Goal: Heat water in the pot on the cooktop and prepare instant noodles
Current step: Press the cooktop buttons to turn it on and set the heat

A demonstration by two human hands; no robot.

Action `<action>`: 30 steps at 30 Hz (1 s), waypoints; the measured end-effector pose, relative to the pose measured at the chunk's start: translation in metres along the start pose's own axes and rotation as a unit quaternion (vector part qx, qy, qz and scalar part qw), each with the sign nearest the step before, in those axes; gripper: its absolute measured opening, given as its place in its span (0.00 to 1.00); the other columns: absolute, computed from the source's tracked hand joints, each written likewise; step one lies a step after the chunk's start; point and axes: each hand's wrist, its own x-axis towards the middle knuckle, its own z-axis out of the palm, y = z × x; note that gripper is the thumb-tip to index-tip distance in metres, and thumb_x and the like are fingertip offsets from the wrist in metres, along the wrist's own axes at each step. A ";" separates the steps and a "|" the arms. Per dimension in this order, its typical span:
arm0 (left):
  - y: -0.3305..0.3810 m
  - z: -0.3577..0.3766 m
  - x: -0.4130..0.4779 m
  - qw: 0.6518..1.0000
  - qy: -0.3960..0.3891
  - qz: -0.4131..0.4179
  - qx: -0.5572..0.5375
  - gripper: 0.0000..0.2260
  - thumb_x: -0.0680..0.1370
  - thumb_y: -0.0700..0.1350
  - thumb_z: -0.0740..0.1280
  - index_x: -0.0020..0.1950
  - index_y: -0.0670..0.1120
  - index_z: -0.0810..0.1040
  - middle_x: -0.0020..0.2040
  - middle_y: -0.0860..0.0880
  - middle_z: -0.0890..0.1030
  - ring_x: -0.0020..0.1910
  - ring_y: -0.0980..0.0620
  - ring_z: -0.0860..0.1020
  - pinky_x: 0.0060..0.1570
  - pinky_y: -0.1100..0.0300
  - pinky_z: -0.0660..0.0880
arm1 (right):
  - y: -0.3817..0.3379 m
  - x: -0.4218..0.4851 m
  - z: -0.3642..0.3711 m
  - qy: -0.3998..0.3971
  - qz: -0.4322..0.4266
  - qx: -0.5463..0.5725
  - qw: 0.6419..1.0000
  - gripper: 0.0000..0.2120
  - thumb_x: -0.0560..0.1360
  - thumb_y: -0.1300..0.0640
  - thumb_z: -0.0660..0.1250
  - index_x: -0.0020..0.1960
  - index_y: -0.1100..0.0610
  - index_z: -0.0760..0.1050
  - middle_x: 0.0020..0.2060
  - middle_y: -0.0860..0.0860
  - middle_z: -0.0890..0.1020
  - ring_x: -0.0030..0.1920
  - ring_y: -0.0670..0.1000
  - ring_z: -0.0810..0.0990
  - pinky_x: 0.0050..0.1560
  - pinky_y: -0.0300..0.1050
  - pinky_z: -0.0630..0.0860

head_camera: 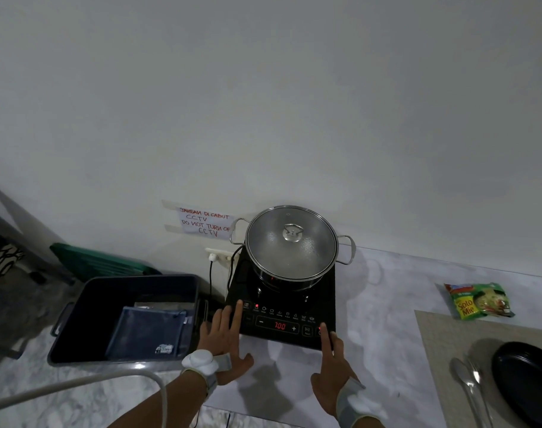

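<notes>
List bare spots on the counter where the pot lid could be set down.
Free: the marble strip between the cooktop and the noodle packet, and the patch in front of the cooktop between the left hand and right hand. Crowded: the placemat with plate and spoon; the bin on the left.

Open marble table [387, 304] is lying clear right of the black induction cooktop [282, 304]; a dark plastic bin [78, 319] is crowding its left side, and the lidded steel pot [291, 242] is blocking the rear.
</notes>
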 end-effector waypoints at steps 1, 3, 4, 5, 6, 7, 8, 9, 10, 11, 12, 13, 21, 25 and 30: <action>-0.001 0.001 -0.001 1.000 -0.002 0.002 -0.002 0.52 0.64 0.68 0.57 0.78 0.50 0.33 0.79 0.46 0.56 0.77 0.42 0.56 0.72 0.41 0.57 | 0.001 0.001 0.000 -0.001 0.000 0.000 1.000 0.48 0.74 0.59 0.62 0.76 0.42 0.28 0.79 0.48 0.43 0.50 0.52 0.81 0.39 0.40 0.73; -0.004 0.003 -0.002 1.000 -0.003 0.005 -0.001 0.52 0.63 0.68 0.57 0.77 0.50 0.32 0.79 0.47 0.56 0.78 0.43 0.56 0.72 0.41 0.57 | 0.001 0.002 0.001 -0.001 0.002 0.001 1.000 0.48 0.74 0.58 0.63 0.76 0.42 0.27 0.79 0.48 0.43 0.50 0.52 0.81 0.39 0.40 0.72; -0.006 0.005 -0.002 1.000 -0.002 0.006 -0.001 0.52 0.63 0.68 0.57 0.77 0.51 0.31 0.79 0.47 0.55 0.78 0.43 0.56 0.72 0.41 0.57 | 0.002 0.002 0.002 0.002 0.003 0.001 1.000 0.48 0.74 0.58 0.63 0.76 0.43 0.28 0.79 0.48 0.43 0.49 0.51 0.81 0.38 0.39 0.72; -0.007 0.006 -0.002 1.000 -0.002 0.008 -0.002 0.52 0.63 0.68 0.57 0.77 0.51 0.32 0.79 0.47 0.55 0.78 0.44 0.55 0.73 0.41 0.57 | 0.002 0.001 0.002 0.005 0.003 0.002 1.000 0.49 0.74 0.58 0.63 0.76 0.43 0.28 0.79 0.47 0.43 0.47 0.51 0.81 0.37 0.39 0.71; -0.008 0.006 -0.003 1.000 -0.002 0.011 -0.005 0.52 0.63 0.67 0.57 0.78 0.50 0.33 0.79 0.48 0.56 0.78 0.44 0.55 0.73 0.41 0.56 | 0.003 0.001 0.003 0.006 0.004 0.004 1.000 0.49 0.74 0.58 0.63 0.76 0.43 0.28 0.79 0.46 0.43 0.46 0.50 0.81 0.37 0.39 0.72; -0.009 0.007 -0.004 1.000 -0.002 0.012 -0.005 0.52 0.63 0.68 0.57 0.78 0.50 0.34 0.79 0.48 0.56 0.78 0.45 0.55 0.73 0.41 0.56 | 0.005 0.000 0.004 0.007 0.005 0.006 1.000 0.49 0.73 0.58 0.62 0.76 0.43 0.28 0.79 0.45 0.43 0.44 0.49 0.80 0.36 0.39 0.72; -0.009 0.008 -0.005 1.000 0.000 0.014 -0.005 0.52 0.63 0.68 0.57 0.78 0.50 0.35 0.79 0.48 0.57 0.78 0.46 0.56 0.73 0.42 0.56 | 0.006 -0.001 0.005 0.009 0.006 0.009 1.000 0.49 0.73 0.58 0.62 0.76 0.43 0.28 0.79 0.45 0.42 0.41 0.48 0.79 0.35 0.38 0.72; -0.009 0.009 -0.006 1.000 0.004 0.016 -0.006 0.52 0.63 0.68 0.57 0.79 0.49 0.37 0.79 0.48 0.57 0.78 0.46 0.56 0.73 0.42 0.57 | 0.009 -0.003 0.006 0.009 0.007 0.011 1.000 0.48 0.73 0.58 0.62 0.77 0.44 0.29 0.79 0.43 0.42 0.38 0.47 0.78 0.34 0.37 0.71; -0.011 0.010 -0.006 1.000 0.009 0.017 -0.011 0.52 0.63 0.67 0.58 0.79 0.49 0.38 0.78 0.48 0.58 0.78 0.46 0.57 0.73 0.42 0.57 | 0.011 -0.003 0.007 0.008 0.006 0.012 1.000 0.48 0.72 0.59 0.62 0.77 0.44 0.30 0.79 0.42 0.41 0.35 0.46 0.76 0.33 0.37 0.71; -0.012 0.011 -0.006 1.000 0.012 0.020 -0.013 0.51 0.64 0.67 0.58 0.79 0.48 0.40 0.79 0.48 0.59 0.78 0.47 0.57 0.73 0.42 0.57 | 0.014 -0.004 0.009 0.005 0.004 0.014 1.000 0.48 0.72 0.59 0.62 0.78 0.44 0.31 0.79 0.41 0.40 0.32 0.45 0.75 0.33 0.36 0.71; -0.014 0.012 -0.007 1.000 0.012 0.022 -0.013 0.51 0.64 0.66 0.59 0.80 0.47 0.40 0.79 0.49 0.57 0.79 0.47 0.56 0.74 0.42 0.56 | 0.016 -0.005 0.010 0.003 0.002 0.016 1.000 0.47 0.73 0.59 0.61 0.78 0.44 0.32 0.78 0.39 0.39 0.30 0.44 0.74 0.32 0.35 0.70; -0.016 0.013 -0.007 1.000 0.006 0.023 -0.012 0.51 0.65 0.66 0.58 0.80 0.47 0.40 0.80 0.49 0.55 0.79 0.48 0.53 0.75 0.42 0.54 | 0.018 -0.006 0.011 0.002 0.000 0.019 1.000 0.46 0.73 0.59 0.61 0.78 0.44 0.34 0.78 0.39 0.39 0.29 0.43 0.73 0.31 0.34 0.69; -0.024 0.022 -0.011 0.999 -0.006 0.032 -0.015 0.48 0.67 0.66 0.56 0.79 0.46 0.38 0.81 0.51 0.47 0.80 0.50 0.45 0.76 0.46 0.43 | 0.024 -0.007 0.015 0.009 0.000 0.033 0.999 0.40 0.72 0.59 0.61 0.78 0.44 0.47 0.77 0.33 0.39 0.29 0.42 0.75 0.30 0.33 0.70; -0.022 0.022 -0.013 1.000 -0.008 0.025 -0.011 0.48 0.67 0.66 0.55 0.78 0.45 0.37 0.81 0.50 0.46 0.80 0.49 0.43 0.75 0.47 0.40 | 0.027 -0.003 0.019 0.010 0.004 0.035 0.999 0.41 0.71 0.58 0.62 0.78 0.44 0.47 0.76 0.33 0.38 0.31 0.43 0.78 0.28 0.32 0.69; -0.017 0.019 -0.015 1.000 -0.011 0.022 -0.015 0.48 0.67 0.66 0.55 0.79 0.46 0.38 0.81 0.51 0.44 0.80 0.49 0.41 0.76 0.44 0.41 | 0.027 -0.001 0.020 0.010 0.000 0.036 0.999 0.40 0.71 0.59 0.62 0.78 0.44 0.48 0.77 0.33 0.39 0.29 0.42 0.75 0.28 0.32 0.67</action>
